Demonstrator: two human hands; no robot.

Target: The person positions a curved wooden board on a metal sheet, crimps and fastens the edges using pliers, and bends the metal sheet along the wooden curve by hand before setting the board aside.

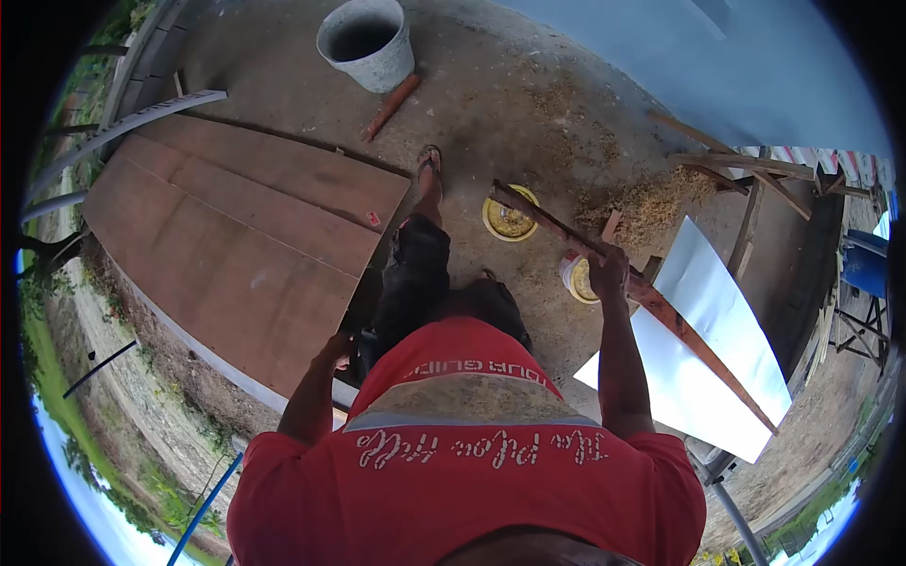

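I was photographed from above in a red shirt (472,472), my right hand (611,272) at three o'clock, its fingers closed around a long reddish-brown length of wood (665,309). The wood ran aslant through my grip, from one end at one o'clock to a narrow-looking end at four o'clock. Beneath its lower stretch, between three and four o'clock, a shiny pale sheet (714,302) caught the light.

My left hand (335,351) was at eight o'clock, by the edge of a broad brown board (255,226) that spread out toward nine and ten; I cannot tell whether those fingers gripped the edge or merely rested beside it.

Just beside my right hand, partly hidden by it, stood a white-and-red container (578,279), while at one o'clock the wood's upper end crossed above a round, yellow-rimmed container (510,224). Wood shavings (661,200) littered the concrete floor at two o'clock, near a timber frame (750,168). At eleven o'clock stood a grey bucket (392,61), a short reddish-brown piece (390,110) lying just beside it, and my sandalled foot (429,170) was planted at twelve.
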